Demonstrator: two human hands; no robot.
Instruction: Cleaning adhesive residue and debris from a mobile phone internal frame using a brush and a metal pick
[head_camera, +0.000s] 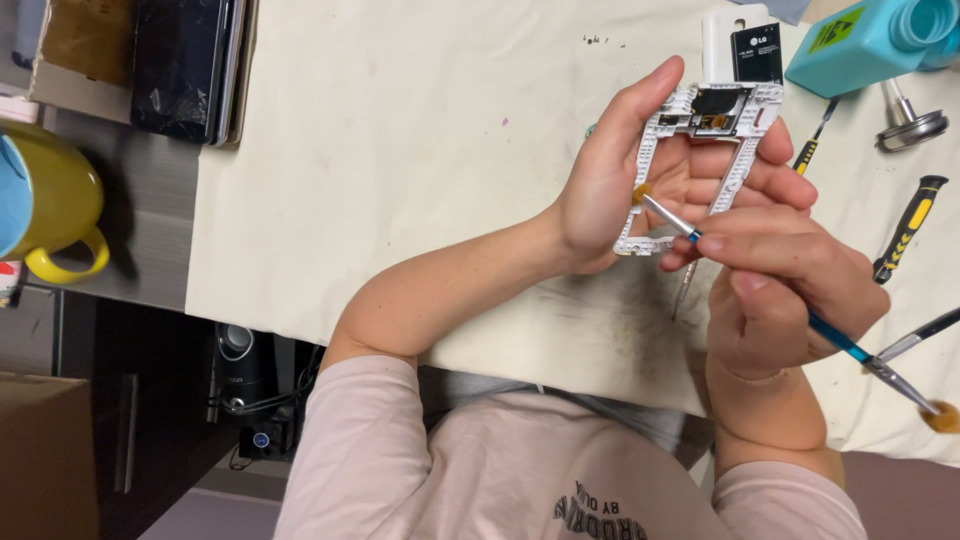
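My left hand (615, 190) holds a white plastic phone frame (738, 112) upright over the cream cloth mat (400, 150), fingers spread behind it and thumb along its left rail. A dark component sits in the frame's top section. My right hand (790, 290) pinches a thin brush with a blue handle (675, 220). Its brown bristle tip touches the frame's left rail near my left palm.
A black battery (757, 52) and a white cover (718, 40) lie above the frame. A teal bottle (860, 40), a metal cap (910, 125) and yellow-and-black screwdrivers (908, 228) lie at the right. A yellow mug (50, 205) and dark phones (185, 65) sit left.
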